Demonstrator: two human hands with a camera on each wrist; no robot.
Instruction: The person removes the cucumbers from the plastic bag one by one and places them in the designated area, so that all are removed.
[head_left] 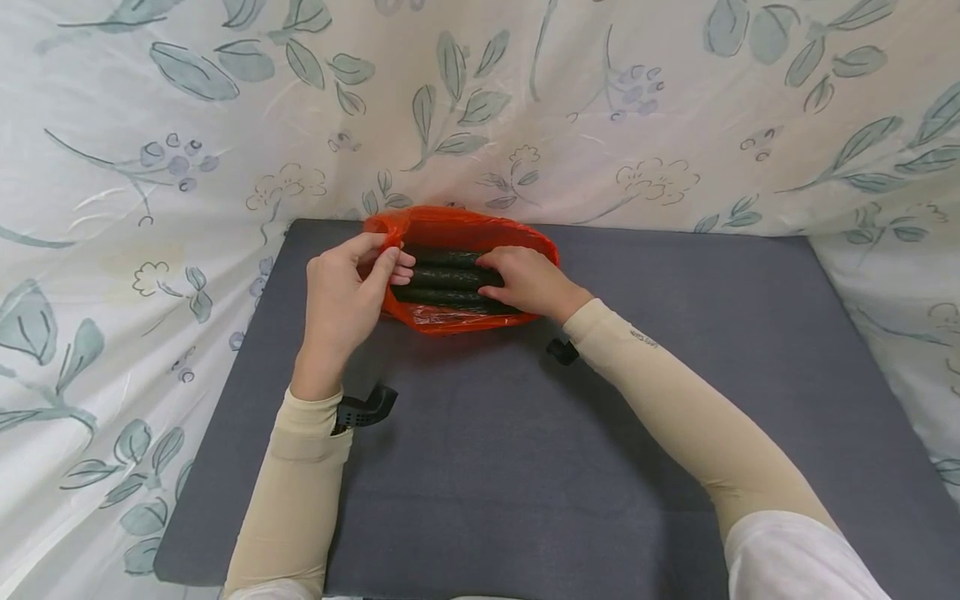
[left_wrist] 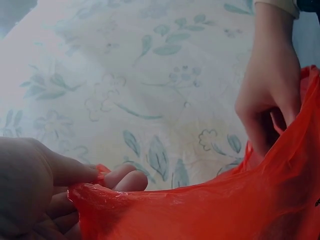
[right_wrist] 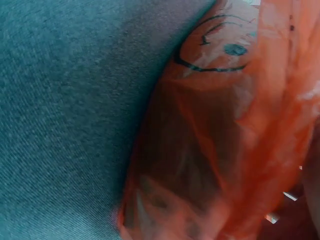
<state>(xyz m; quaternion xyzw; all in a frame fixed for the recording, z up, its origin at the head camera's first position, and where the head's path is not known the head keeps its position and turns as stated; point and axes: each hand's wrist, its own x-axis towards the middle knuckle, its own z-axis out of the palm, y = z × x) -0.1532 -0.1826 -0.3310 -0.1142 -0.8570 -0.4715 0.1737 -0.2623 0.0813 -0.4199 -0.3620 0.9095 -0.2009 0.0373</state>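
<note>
A red plastic bag (head_left: pixel 442 323) lies open at the far side of the table, with three long dark green cucumbers (head_left: pixel 446 278) side by side inside. My left hand (head_left: pixel 337 292) pinches the bag's left rim between thumb and fingers; the left wrist view shows the gathered plastic (left_wrist: pixel 95 197) there. Reaching in from the right, my right hand (head_left: pixel 532 279) holds the middle cucumber near its right end, thumb on the near side and fingers on the far side. In the right wrist view the bag's side (right_wrist: pixel 240 150) hides most of that hand.
The dark grey table (head_left: pixel 480 467) extends around the bag, nearer to me and to the right. Behind it hangs a white curtain (head_left: pixel 570 125) with a leaf print, which also runs along the left and right sides. A black wrist mount (head_left: pixel 367 408) sticks out at my left wrist.
</note>
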